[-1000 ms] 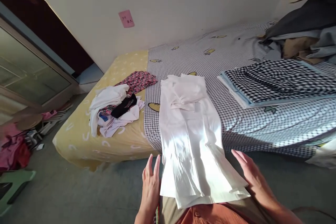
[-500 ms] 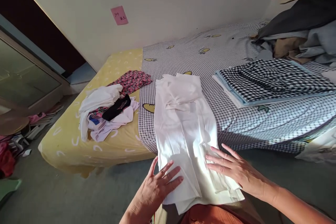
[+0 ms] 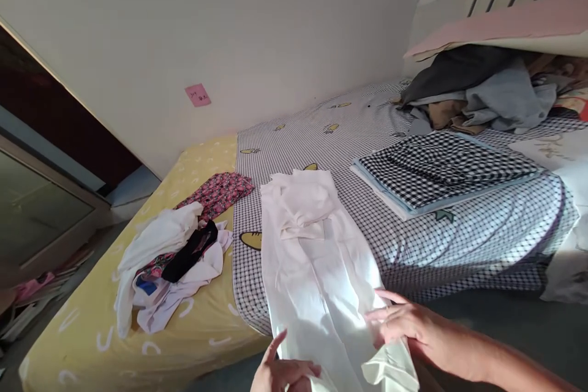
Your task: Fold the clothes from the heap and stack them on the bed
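Observation:
A long white garment (image 3: 316, 263) lies stretched from the checked bed sheet (image 3: 367, 153) down over the bed's edge toward me. My left hand (image 3: 285, 372) is at the bottom of the view, fingers curled at the garment's lower left edge, thumb raised. My right hand (image 3: 413, 334) rests on the lower right part of the garment, its fingers pressed together on the cloth where it bunches near the hem.
A heap of white, black and pink-patterned clothes (image 3: 177, 257) lies on the yellow mattress (image 3: 92, 343) to the left. A folded black-and-white checked cloth (image 3: 441, 171) lies on the bed to the right. Dark and grey clothes (image 3: 482, 89) are piled at the back right.
The view has tilted up and turned left. Both hands have slid from lying flat on the white garment down to its lower end, and their fingers have closed on the cloth.

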`<state>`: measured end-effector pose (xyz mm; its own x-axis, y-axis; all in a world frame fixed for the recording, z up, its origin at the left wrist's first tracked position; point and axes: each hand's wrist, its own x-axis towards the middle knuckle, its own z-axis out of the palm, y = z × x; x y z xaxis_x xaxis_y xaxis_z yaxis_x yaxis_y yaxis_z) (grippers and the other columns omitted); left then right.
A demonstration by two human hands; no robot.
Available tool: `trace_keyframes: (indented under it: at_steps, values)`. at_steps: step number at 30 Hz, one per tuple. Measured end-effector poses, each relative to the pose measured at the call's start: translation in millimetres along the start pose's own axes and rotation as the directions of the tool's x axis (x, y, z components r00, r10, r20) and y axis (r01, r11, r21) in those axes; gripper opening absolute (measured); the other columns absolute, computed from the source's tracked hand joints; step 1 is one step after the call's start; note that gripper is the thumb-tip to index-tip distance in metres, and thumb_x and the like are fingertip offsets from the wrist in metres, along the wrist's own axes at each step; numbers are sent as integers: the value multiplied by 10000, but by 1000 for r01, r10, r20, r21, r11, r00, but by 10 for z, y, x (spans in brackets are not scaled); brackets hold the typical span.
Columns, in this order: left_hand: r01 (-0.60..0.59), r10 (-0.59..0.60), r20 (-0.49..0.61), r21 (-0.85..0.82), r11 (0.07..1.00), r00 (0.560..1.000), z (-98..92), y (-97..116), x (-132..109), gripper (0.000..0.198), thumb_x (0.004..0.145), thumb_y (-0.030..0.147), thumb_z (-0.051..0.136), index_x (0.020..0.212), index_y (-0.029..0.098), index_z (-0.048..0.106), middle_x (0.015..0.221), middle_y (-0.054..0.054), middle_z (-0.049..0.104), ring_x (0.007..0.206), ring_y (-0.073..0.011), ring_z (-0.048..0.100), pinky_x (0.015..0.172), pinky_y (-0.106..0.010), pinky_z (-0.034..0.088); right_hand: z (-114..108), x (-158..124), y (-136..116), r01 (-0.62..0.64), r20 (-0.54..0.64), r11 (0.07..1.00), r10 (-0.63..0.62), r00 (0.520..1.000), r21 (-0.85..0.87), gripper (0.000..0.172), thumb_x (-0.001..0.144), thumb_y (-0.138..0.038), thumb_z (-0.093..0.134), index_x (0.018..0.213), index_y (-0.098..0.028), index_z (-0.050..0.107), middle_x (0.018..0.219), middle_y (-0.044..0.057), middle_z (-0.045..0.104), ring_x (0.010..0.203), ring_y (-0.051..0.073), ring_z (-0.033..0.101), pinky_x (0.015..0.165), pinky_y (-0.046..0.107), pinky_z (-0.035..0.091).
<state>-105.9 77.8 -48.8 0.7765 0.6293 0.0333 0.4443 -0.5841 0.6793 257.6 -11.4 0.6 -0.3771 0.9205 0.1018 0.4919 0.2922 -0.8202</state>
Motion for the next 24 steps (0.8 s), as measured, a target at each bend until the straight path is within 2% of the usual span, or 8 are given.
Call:
trace_keyframes:
  at_steps: [2, 4, 7, 9, 13, 16, 19, 24]
  values:
    - [266, -261, 56, -276, 924, 964, -258, 153, 279, 361, 971, 446, 556, 876, 223, 823, 737, -18, 802, 727, -186, 753, 940, -402, 616, -195, 202, 8, -89, -15, 972, 94, 995, 219, 333, 996, -496, 578, 933, -276, 820, 1005, 69, 810, 1051, 294, 756, 1096, 519, 509]
    - [425, -462, 66, -521, 740, 884, -534, 277, 681, 379, 872, 486, 695, 694, 157, 754, 592, -12, 709, 622, -165, 688, 665, -269, 586, -394, 500, 41, -189, -58, 856, 246, 968, 480, 470, 948, -623, 590, 892, -207, 803, 964, 110, 804, 988, 318, 755, 965, 481, 577]
    - [383, -681, 20, -839, 386, 732, -859, 317, 1308, 303, 718, 393, 868, 875, 172, 731, 702, -7, 734, 662, -144, 687, 668, -231, 550, -593, 979, 168, -225, -161, 613, 509, 846, 757, 454, 845, -600, 726, 1057, -200, 761, 1018, 112, 809, 999, 313, 749, 914, 436, 583]
    - [359, -745, 3, -878, 318, 667, -966, 248, 1600, 360, 703, 349, 880, 968, 196, 689, 724, 3, 736, 637, -144, 682, 630, -237, 546, -640, 1202, 292, -232, -165, 514, 613, 773, 826, 491, 784, -503, 800, 1185, -236, 705, 1079, 96, 808, 1001, 296, 747, 886, 421, 586]
    - [326, -772, -12, -902, 282, 635, -966, 55, 1758, 354, 756, 343, 838, 1015, 215, 633, 741, 2, 739, 635, -157, 693, 590, -248, 543, -613, 1322, 507, -265, -154, 464, 687, 711, 845, 533, 762, -446, 807, 1241, -283, 640, 1142, 64, 801, 1066, 279, 734, 888, 407, 575]
    - [316, -780, -24, -906, 281, 625, -894, -32, 1708, 417, 676, 301, 892, 998, 210, 644, 733, -3, 743, 641, -171, 701, 598, -264, 550, -556, 1302, 564, -231, -216, 520, 661, 718, 822, 579, 707, -370, 819, 1246, -285, 625, 1165, 58, 797, 1074, 292, 734, 910, 419, 565]
    - [297, -801, -88, -900, 318, 592, -815, -95, 1700, 384, 598, 290, 923, 832, 200, 632, 643, 10, 707, 578, -165, 664, 569, -265, 522, -494, 1334, 576, -204, -294, 583, 644, 706, 787, 437, 728, -353, 746, 1145, -243, 671, 1101, 81, 808, 985, 302, 752, 870, 417, 570]
    - [255, -826, -241, -874, 413, 510, -748, -232, 1753, 280, 745, 412, 791, 743, 225, 583, 600, 5, 676, 608, -197, 690, 630, -318, 552, -420, 1440, 673, -263, -427, 711, 631, 648, 652, 285, 833, -465, 625, 987, -248, 724, 953, 72, 811, 927, 287, 754, 813, 366, 569]
